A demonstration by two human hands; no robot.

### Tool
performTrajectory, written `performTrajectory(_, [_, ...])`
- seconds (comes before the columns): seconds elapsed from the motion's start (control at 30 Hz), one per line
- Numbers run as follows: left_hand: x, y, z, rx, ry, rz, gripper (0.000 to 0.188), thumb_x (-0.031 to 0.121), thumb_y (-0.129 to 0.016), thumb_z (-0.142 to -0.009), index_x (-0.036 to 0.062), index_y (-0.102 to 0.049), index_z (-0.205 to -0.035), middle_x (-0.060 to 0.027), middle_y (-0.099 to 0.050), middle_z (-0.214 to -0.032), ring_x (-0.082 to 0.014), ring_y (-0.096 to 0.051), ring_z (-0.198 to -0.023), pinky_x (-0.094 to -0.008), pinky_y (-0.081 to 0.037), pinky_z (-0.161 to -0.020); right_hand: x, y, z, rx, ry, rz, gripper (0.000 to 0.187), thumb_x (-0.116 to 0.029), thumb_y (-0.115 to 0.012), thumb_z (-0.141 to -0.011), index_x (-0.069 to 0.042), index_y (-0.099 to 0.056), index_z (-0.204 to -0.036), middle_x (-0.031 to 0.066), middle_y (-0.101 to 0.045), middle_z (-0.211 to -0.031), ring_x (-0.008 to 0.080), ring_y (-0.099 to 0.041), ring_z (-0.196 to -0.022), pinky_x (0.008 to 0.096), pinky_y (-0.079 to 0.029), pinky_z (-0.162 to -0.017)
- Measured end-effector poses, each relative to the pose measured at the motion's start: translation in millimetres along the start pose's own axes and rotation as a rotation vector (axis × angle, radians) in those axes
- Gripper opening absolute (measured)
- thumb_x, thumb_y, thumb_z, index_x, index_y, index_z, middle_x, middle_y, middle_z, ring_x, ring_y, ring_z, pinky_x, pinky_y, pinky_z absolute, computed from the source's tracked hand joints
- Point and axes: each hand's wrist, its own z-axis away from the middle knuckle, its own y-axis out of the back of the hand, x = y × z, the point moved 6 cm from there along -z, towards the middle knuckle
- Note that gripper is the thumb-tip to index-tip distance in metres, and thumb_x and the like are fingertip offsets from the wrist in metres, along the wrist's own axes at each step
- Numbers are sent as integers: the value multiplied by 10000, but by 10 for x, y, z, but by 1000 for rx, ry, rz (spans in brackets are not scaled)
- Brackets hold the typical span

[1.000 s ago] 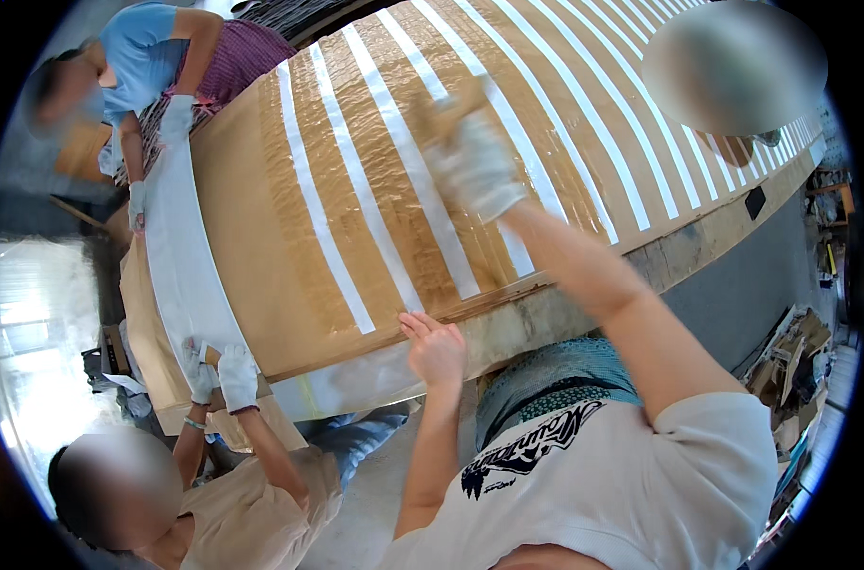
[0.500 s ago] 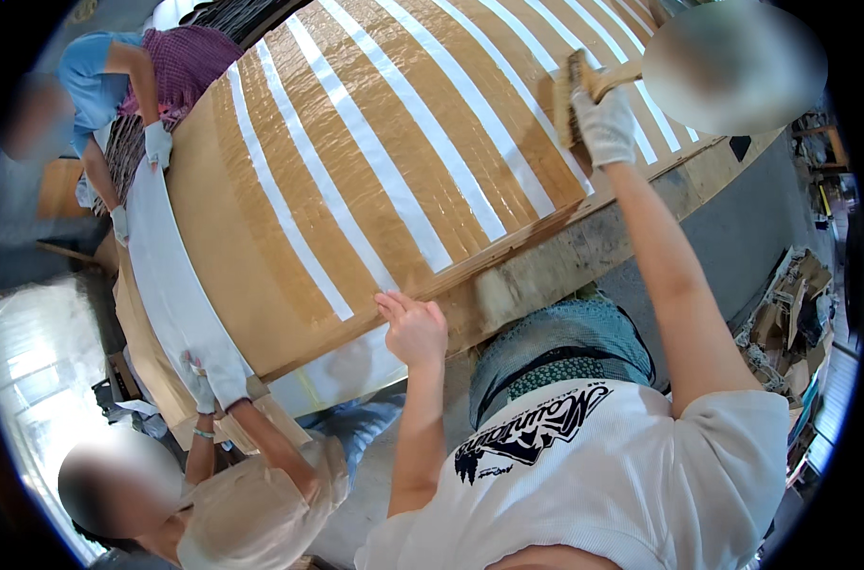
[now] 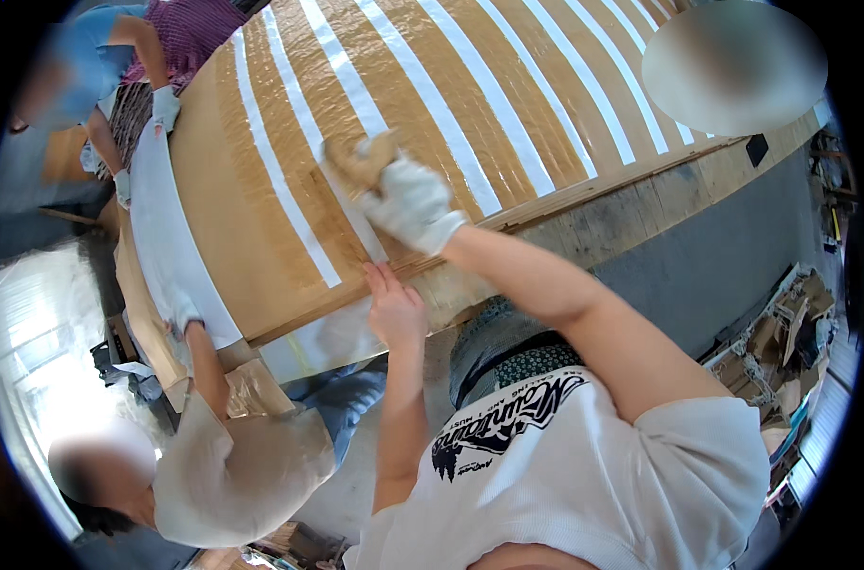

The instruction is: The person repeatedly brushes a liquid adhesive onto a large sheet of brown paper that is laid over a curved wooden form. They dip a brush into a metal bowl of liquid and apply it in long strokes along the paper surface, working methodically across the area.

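My right hand (image 3: pixel 411 201), in a white knit glove, is closed round a wooden-handled brush (image 3: pixel 358 163), both smeared by motion. The brush is over a white strip near the board's near edge. My bare left hand (image 3: pixel 397 302) rests its outstretched fingertips at the lower end of that white strip (image 3: pixel 364 226). The board (image 3: pixel 199 161) is brown and glossy with a wet-looking coat. Several parallel white strips (image 3: pixel 465 157) run across it.
At the left, two people with gloved hands (image 3: pixel 166 109) hold a long white sheet (image 3: pixel 171 228) along the board's left end. Another person, blurred, is at the upper right. Cardboard scraps (image 3: pixel 784 332) lie at the far right. A wooden ledge (image 3: pixel 641 214) runs along the board's near side.
My right hand has swept the brush from the upper right to the strip by my left hand. My left hand has shifted slightly left. The near-left person has moved a little.
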Motion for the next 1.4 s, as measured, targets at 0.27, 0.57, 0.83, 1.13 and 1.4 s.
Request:
performTrajectory(0.27, [-12, -95, 96, 228, -87, 63, 613, 119, -559, -816, -24, -508, -1410, -273, -474, -1466, -397, -558, -1278, -414, -545, -931, 1417, 2747, 202, 492, -373, 420, 480, -300, -684, -911, 34, -575, -1238, 211, -679, -1120, 319, -660, -1037, 423, -500, -914])
performTrajectory(0.57, [-236, 70, 180, 366, -177, 389, 581, -63, -496, -776, -23, -541, -1354, -228, -578, -1337, -403, -542, -1232, -443, -445, -1030, 269, 1502, 23, 346, -105, 200, 453, -310, -682, -876, -13, -580, -1202, 190, -658, -1019, 342, -682, -881, 414, -557, -775])
performTrajectory(0.83, [-289, -111, 67, 384, -245, 172, 576, -45, -518, -769, -2, -533, -1343, -197, -557, -1351, -386, -507, -1262, -468, -408, -1069, -267, 241, 240, 114, 141, 31, 327, -275, -634, -896, -91, -610, -1165, 169, -664, -1018, 328, -675, -930, 436, -548, -766])
performTrajectory(1.13, [-176, -68, 205, 436, -266, 253, 608, -62, -506, -770, -13, -527, -1376, -183, -525, -1430, -363, -472, -1350, -455, -388, -1117, 1224, 2679, 372, 505, -110, 460, 440, -323, -705, -877, -16, -601, -1174, 196, -651, -1065, 366, -630, -992, 455, -496, -883])
performTrajectory(1.4, [-184, -3, 306, 407, -263, 432, 624, -80, -499, -761, -31, -524, -1383, -183, -515, -1440, -356, -468, -1359, -452, -387, -1119, 428, 2751, 222, 243, 184, 601, 328, -246, -723, -888, -11, -667, -1109, 156, -693, -1084, 251, -682, -943, 354, -541, -790])
